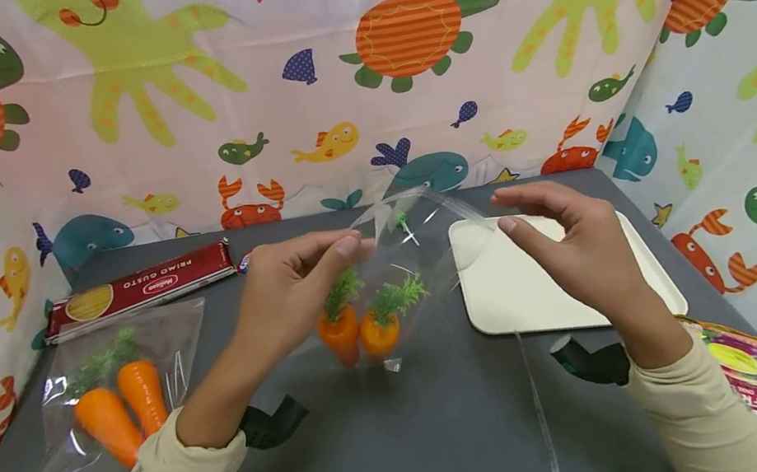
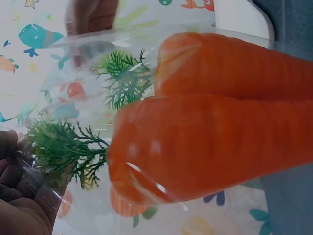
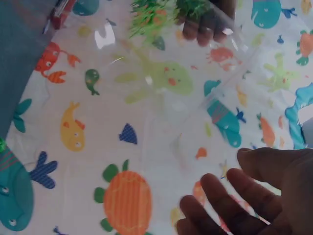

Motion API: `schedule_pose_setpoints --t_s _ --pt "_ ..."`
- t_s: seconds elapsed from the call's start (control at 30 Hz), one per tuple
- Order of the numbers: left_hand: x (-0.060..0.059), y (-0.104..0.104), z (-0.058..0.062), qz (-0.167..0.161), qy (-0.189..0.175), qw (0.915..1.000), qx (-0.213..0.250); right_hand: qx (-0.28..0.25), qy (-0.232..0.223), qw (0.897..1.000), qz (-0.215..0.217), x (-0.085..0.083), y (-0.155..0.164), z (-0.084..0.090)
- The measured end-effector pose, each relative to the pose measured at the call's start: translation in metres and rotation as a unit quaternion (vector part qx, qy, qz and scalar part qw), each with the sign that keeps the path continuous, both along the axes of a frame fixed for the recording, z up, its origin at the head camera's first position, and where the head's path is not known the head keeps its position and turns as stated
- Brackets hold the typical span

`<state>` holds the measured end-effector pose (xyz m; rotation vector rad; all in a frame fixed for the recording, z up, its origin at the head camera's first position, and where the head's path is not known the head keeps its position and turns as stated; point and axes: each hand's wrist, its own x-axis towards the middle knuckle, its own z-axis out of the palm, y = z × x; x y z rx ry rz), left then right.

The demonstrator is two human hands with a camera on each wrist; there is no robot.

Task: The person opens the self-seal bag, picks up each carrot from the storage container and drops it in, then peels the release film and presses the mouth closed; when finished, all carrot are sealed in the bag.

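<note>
My left hand (image 1: 303, 278) pinches the top edge of a clear plastic bag (image 1: 438, 259) between thumb and fingers. Inside the bag are two orange carrots (image 2: 205, 142) with feathery green tops (image 2: 61, 147); the carrots hang below the hand. Near the bag's upper right corner is my right hand (image 1: 567, 238), its fingers spread and nothing between them in the right wrist view. A thin clear strip (image 1: 537, 410) is below and left of the right hand; I cannot tell whether it lies on the table or is falling.
Another clear bag with two carrots (image 1: 109, 423) lies at the left. Behind it is a red spaghetti packet (image 1: 140, 291). A cream tray (image 1: 530, 286) lies under the right hand. A colourful packet (image 1: 751, 374) sits at the right edge of the grey table (image 1: 417, 463).
</note>
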<state>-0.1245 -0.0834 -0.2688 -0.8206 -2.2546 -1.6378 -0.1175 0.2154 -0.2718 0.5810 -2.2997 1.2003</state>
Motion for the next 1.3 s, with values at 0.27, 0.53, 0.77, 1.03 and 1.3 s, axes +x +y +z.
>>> schedule_pose_setpoints --t_s 0.27,0.53,0.77,1.03,1.3 --pt "-0.001 0.01 0.004 -0.017 0.02 0.9994 0.022 0.037 0.142 0.986 0.076 0.003 -0.039 0.024" --pt "-0.002 0.016 0.006 -0.066 0.049 0.9961 0.032 0.03 0.195 0.974 0.11 -0.008 -0.057 0.032" --pt "-0.001 0.021 0.007 -0.088 0.034 0.9943 0.051 0.014 0.152 0.979 0.133 -0.013 -0.062 0.037" --pt "0.0 0.023 0.008 -0.099 0.027 0.9936 0.047 -0.007 0.051 0.989 0.137 -0.011 -0.061 0.04" --pt "0.0 0.026 0.011 -0.117 0.025 0.9925 0.026 0.007 0.068 0.983 0.171 -0.011 -0.064 0.045"
